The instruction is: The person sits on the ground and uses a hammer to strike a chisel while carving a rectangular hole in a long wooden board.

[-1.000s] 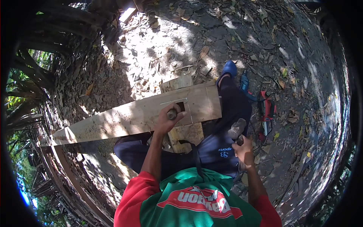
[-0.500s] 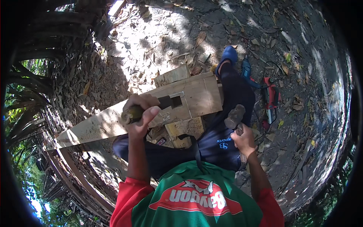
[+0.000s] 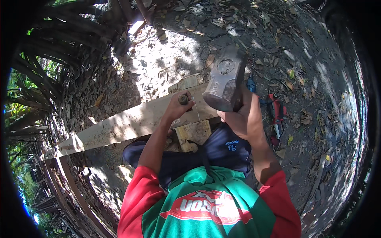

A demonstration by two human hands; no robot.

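A long pale wooden beam lies diagonally in front of me, on a shorter wood block. My left hand grips a chisel held upright at a dark squarish cut near the beam's right part; I see the round top of its handle, while the blade is hidden. My right hand grips a heavy metal hammer, raised close to the camera. The hammer's big head hides the beam's right end and part of my leg.
A red and black power tool and a blue power tool lie on the leaf-covered dirt to my right. A small pale offcut lies farther forward. Dark fronds and stems line the left side.
My right hand and hammer have risen from beside my leg toward the camera. My left hand moved left with the chisel, then came back to the cut in the beam.
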